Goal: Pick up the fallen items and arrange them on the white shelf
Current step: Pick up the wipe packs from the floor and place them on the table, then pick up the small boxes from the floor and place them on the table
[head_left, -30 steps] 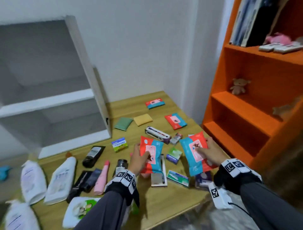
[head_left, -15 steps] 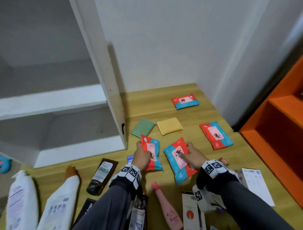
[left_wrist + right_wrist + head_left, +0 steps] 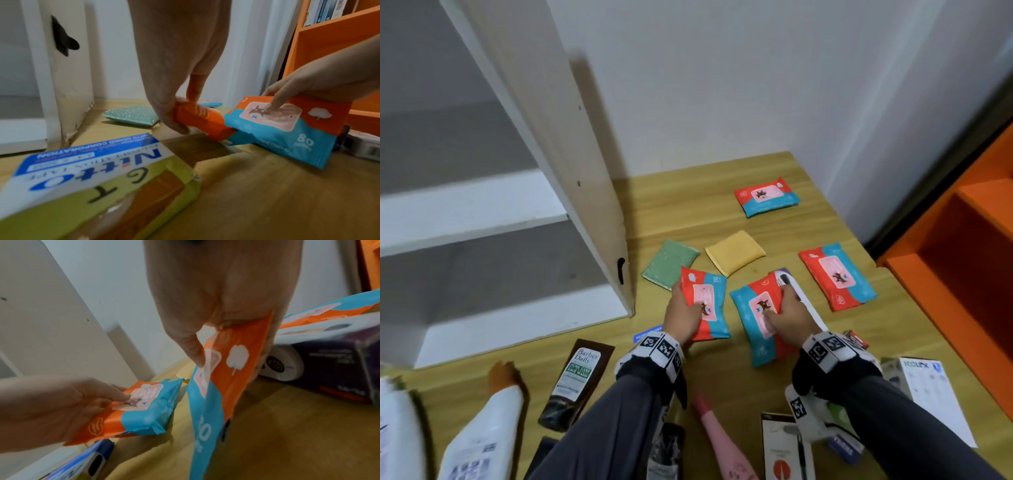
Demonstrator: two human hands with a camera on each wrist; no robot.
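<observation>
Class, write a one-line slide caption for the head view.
Each hand, left and right, holds a wipes pack near the white shelf.

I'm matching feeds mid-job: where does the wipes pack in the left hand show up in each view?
Head: the left-hand wipes pack is centre, right of the white shelf's side panel.
Left wrist: centre, its orange end gripped under the left hand.
Right wrist: lower left, held from the left edge.
Shared landmark: the white shelf side panel, left of the pack in every view.
</observation>
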